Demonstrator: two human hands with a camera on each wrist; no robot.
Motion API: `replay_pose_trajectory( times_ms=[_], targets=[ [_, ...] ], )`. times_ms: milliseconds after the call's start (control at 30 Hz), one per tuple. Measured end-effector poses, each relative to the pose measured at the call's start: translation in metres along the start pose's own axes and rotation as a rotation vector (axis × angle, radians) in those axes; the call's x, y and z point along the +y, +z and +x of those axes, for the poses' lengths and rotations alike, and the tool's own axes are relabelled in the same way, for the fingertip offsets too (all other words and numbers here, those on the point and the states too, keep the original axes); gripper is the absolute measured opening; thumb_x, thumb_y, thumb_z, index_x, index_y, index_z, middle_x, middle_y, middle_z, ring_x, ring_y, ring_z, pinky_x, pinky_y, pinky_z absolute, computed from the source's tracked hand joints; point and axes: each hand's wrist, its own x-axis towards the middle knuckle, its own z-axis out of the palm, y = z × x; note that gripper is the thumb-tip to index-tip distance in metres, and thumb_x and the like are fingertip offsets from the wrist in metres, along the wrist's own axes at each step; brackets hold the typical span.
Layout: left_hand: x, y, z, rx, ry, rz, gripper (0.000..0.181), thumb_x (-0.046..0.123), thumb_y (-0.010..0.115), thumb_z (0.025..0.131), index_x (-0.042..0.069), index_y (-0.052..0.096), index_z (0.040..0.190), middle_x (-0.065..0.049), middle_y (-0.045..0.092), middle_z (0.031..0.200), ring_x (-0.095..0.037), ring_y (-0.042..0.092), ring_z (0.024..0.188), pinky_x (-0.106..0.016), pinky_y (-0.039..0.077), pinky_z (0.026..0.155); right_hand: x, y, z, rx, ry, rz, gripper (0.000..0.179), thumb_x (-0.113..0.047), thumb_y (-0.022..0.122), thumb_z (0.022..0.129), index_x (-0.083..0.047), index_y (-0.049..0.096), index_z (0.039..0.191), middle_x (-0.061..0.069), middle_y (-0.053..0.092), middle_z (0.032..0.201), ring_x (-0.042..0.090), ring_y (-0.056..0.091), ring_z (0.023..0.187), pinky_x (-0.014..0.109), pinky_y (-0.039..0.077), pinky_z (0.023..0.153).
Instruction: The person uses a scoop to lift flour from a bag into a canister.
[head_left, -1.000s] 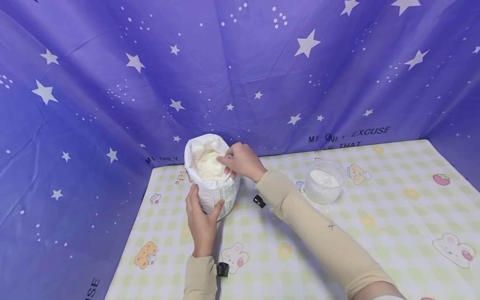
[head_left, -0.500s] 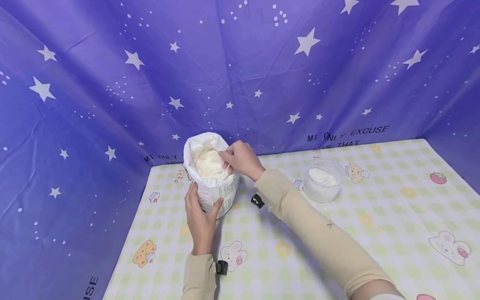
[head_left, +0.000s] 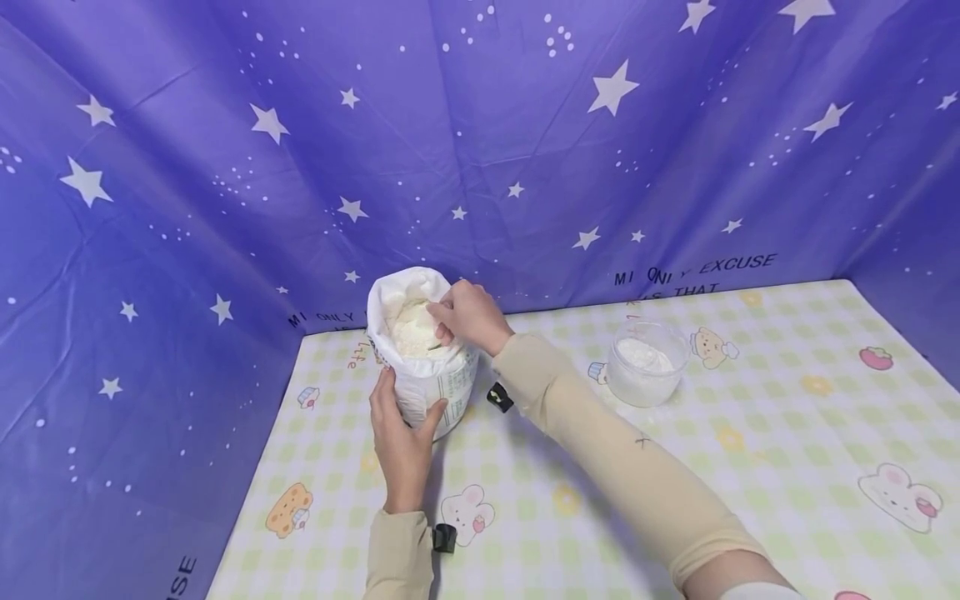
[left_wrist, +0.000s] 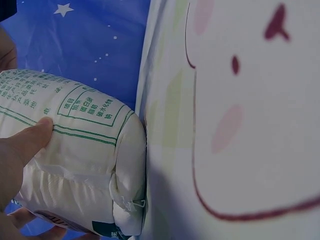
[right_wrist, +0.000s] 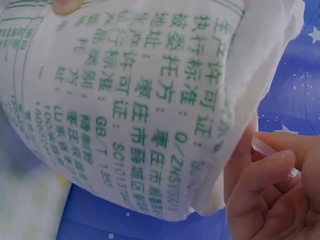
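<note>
An open white cloth bag of flour (head_left: pixel 427 385) with green print stands on the table, its mouth folded back and pale flour (head_left: pixel 408 332) showing inside. My left hand (head_left: pixel 403 454) grips the bag's near side, thumb and fingers spread round it; in the left wrist view the thumb (left_wrist: pixel 32 142) presses the printed cloth. At the right of the mouth, my right hand (head_left: pixel 474 317) reaches over the rim. Its curled fingers pinch a thin translucent plastic handle (right_wrist: pixel 265 149), like a spoon's; its far end is hidden by the bag and hand.
A clear round tub (head_left: pixel 647 379) holding white powder stands right of the bag, beyond my right forearm. The table wears a green-and-white checked cloth (head_left: pixel 525 508) with cartoon prints. A purple star-patterned curtain (head_left: pixel 517 133) hangs close behind the bag.
My right hand has shifted slightly left, further over the bag's mouth, its forearm moving with it. The left hand, bag and tub stay in place.
</note>
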Motion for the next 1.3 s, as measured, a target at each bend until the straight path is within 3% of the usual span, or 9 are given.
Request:
replay_pose_trajectory(
  times_ms=[167, 300, 433, 533, 667, 933, 1300],
  targets=[
    [0.001, 0.002, -0.001, 0.000, 0.000, 0.004, 0.087, 0.024, 0.086, 0.076, 0.006, 0.040, 0.148, -0.014, 0.042, 0.151, -0.034, 0.040, 0.140, -0.054, 0.037, 0.112, 0.002, 0.002, 0.002, -0.028, 0.023, 0.017, 0.040, -0.027, 0.058, 0.100, -0.008, 0.070, 0.067, 0.001, 0.069, 0.059, 0.012, 0.065, 0.056, 0.030, 0.054, 0.084],
    [0.000, 0.001, 0.000, 0.009, 0.001, 0.001, 0.087, 0.022, 0.087, 0.076, 0.006, 0.041, 0.148, -0.013, 0.042, 0.150, -0.034, 0.040, 0.139, -0.054, 0.037, 0.111, 0.004, 0.001, 0.003, -0.048, 0.039, 0.093, 0.039, -0.026, 0.058, 0.100, -0.006, 0.072, 0.069, 0.003, 0.071, 0.062, 0.012, 0.066, 0.056, 0.023, 0.053, 0.064],
    [0.000, -0.001, -0.002, 0.009, -0.007, 0.011, 0.087, 0.022, 0.087, 0.076, 0.006, 0.041, 0.148, -0.014, 0.042, 0.150, -0.033, 0.040, 0.140, -0.054, 0.037, 0.112, 0.008, -0.001, 0.002, -0.081, 0.067, 0.249, 0.033, -0.021, 0.058, 0.100, 0.002, 0.075, 0.083, 0.009, 0.072, 0.067, 0.010, 0.065, 0.052, 0.018, 0.046, 0.047],
    [0.001, -0.003, -0.002, 0.004, -0.007, 0.015, 0.087, 0.022, 0.087, 0.076, 0.006, 0.040, 0.148, -0.014, 0.041, 0.151, -0.033, 0.039, 0.140, -0.054, 0.037, 0.112, 0.008, -0.004, 0.000, -0.101, 0.068, 0.346, 0.032, -0.018, 0.057, 0.100, 0.007, 0.074, 0.091, 0.012, 0.073, 0.070, 0.009, 0.064, 0.051, 0.017, 0.046, 0.045],
    [0.002, -0.002, 0.000, 0.001, 0.004, -0.001, 0.086, 0.021, 0.086, 0.077, 0.006, 0.039, 0.148, -0.014, 0.041, 0.151, -0.034, 0.039, 0.140, -0.054, 0.036, 0.112, 0.008, -0.009, -0.004, -0.115, 0.075, 0.395, 0.031, -0.018, 0.057, 0.100, 0.007, 0.074, 0.093, 0.010, 0.073, 0.070, 0.008, 0.064, 0.052, 0.017, 0.046, 0.047],
    [0.001, 0.001, -0.001, -0.008, -0.008, 0.002, 0.087, 0.022, 0.086, 0.078, 0.007, 0.038, 0.149, -0.014, 0.040, 0.152, -0.034, 0.039, 0.141, -0.056, 0.037, 0.111, 0.012, -0.012, -0.011, -0.151, 0.087, 0.440, 0.032, -0.020, 0.057, 0.101, 0.007, 0.073, 0.096, 0.008, 0.073, 0.071, 0.007, 0.064, 0.054, 0.017, 0.043, 0.048],
    [0.001, 0.001, 0.000, -0.011, -0.001, 0.004, 0.086, 0.022, 0.086, 0.078, 0.006, 0.039, 0.149, -0.015, 0.040, 0.152, -0.035, 0.039, 0.140, -0.057, 0.037, 0.110, 0.010, 0.000, -0.008, -0.157, 0.035, 0.403, 0.030, -0.017, 0.060, 0.099, 0.005, 0.075, 0.086, 0.005, 0.071, 0.065, 0.006, 0.060, 0.049, 0.016, 0.041, 0.044]
  ],
)
